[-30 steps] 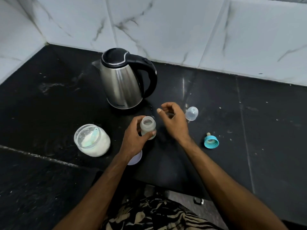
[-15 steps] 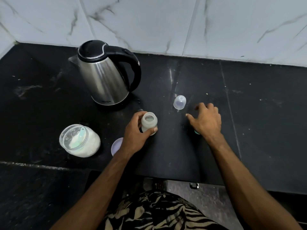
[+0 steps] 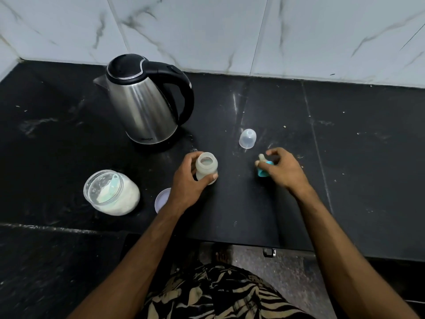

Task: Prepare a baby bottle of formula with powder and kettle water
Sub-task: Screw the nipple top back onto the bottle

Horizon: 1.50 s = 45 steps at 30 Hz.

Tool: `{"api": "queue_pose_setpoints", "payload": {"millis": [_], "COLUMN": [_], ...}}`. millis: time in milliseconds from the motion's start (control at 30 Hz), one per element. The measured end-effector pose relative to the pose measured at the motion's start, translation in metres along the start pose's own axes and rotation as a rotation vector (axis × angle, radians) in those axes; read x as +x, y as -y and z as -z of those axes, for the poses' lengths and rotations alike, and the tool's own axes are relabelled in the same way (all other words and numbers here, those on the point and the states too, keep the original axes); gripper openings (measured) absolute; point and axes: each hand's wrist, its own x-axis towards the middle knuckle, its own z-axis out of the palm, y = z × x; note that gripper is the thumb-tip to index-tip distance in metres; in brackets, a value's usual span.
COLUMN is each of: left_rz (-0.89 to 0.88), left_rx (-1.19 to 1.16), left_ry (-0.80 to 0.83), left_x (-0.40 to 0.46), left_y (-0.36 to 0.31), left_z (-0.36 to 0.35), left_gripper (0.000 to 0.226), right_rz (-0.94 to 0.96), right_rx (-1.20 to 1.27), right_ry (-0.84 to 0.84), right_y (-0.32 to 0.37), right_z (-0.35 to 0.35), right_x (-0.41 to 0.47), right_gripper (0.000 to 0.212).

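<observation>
A small translucent baby bottle (image 3: 206, 166) stands upright and uncapped on the black counter (image 3: 253, 215), with whitish liquid inside. My left hand (image 3: 186, 183) grips its body from the left. My right hand (image 3: 284, 170) holds the teal collar with the teat (image 3: 262, 168), tilted, just above the counter to the bottle's right. The bottle's clear dome cap (image 3: 247, 138) stands behind them. A steel kettle (image 3: 142, 107) with a black lid and handle stands at the back left. An open jar of white powder (image 3: 112, 193) with a pale green scoop in it sits at the left.
A round pale lid (image 3: 162, 200) lies flat by my left wrist, partly hidden. White marble wall tiles (image 3: 230, 31) rise behind the counter. The counter's front edge runs just below my forearms, with floor and patterned clothing beneath.
My right hand moved right to the teal teat collar, took hold of it and lifted it toward the bottle. My left hand kept its grip on the bottle.
</observation>
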Motion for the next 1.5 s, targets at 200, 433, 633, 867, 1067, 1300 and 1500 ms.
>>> {"api": "queue_pose_setpoints", "payload": {"millis": [200,433,633,867,1067,1300,1500], "left_rz": [0.025,0.014,0.012,-0.017,-0.005,0.009,0.007], "left_rx": [0.025,0.032,0.074,0.122,0.099,0.102,0.127], "left_ry": [-0.004,0.0,0.004,0.005,0.018,0.038,0.041], "left_x": [-0.003,-0.004,-0.005,-0.004,-0.004,-0.003,-0.002], "left_y": [-0.001,-0.011,-0.013,-0.01,-0.01,-0.008,-0.008], "left_z": [0.001,0.004,0.005,0.005,0.007,0.008,0.007], "left_gripper": [0.066,0.058,0.055,0.055,0.057,0.059,0.061], "right_rz": [0.255,0.674,0.749,0.769,0.768,0.787,0.784], "right_rx": [0.66,0.498,0.313,0.16,0.121,0.073,0.01], "right_ry": [0.103,0.184,0.145,0.223,0.266,0.314,0.259], "right_y": [0.05,0.082,0.057,0.05,0.061,0.063,0.059], "right_z": [-0.026,-0.071,-0.088,-0.076,-0.064,-0.06,-0.065], "right_x": [-0.015,-0.026,-0.026,-0.025,-0.022,-0.017,-0.019], "right_gripper": [0.024,0.046,0.056,0.066,0.063,0.067,0.066]}}
